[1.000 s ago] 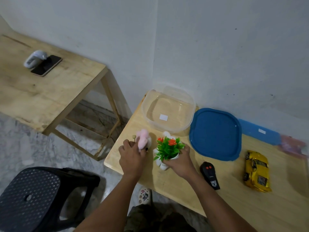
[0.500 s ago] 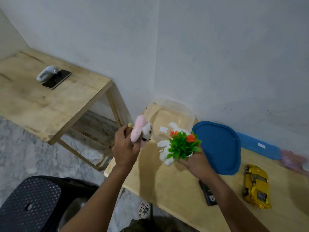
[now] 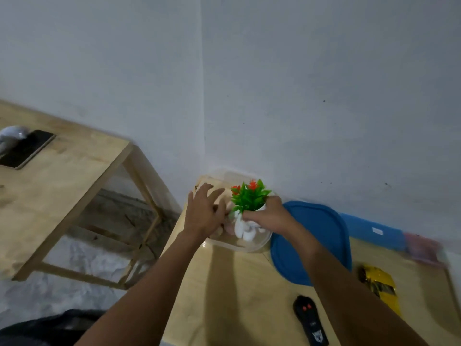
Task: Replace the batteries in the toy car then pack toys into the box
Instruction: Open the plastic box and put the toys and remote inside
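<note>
Left hand spread wide above box | right hand grips toy plant | risk: top-heavy plant may topple when released

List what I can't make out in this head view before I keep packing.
Head view:
1. Pink toy in the clear box: mostly hidden behind the left hand.
2. Plant pot: partly covered by the right hand gripping it.
3. Yellow toy car: motion-blurred, partly behind the right forearm; battery hatch not visible.
4. Pink object by the wall: blurred, unidentifiable.
5. Remote: markings too small to read.
</note>
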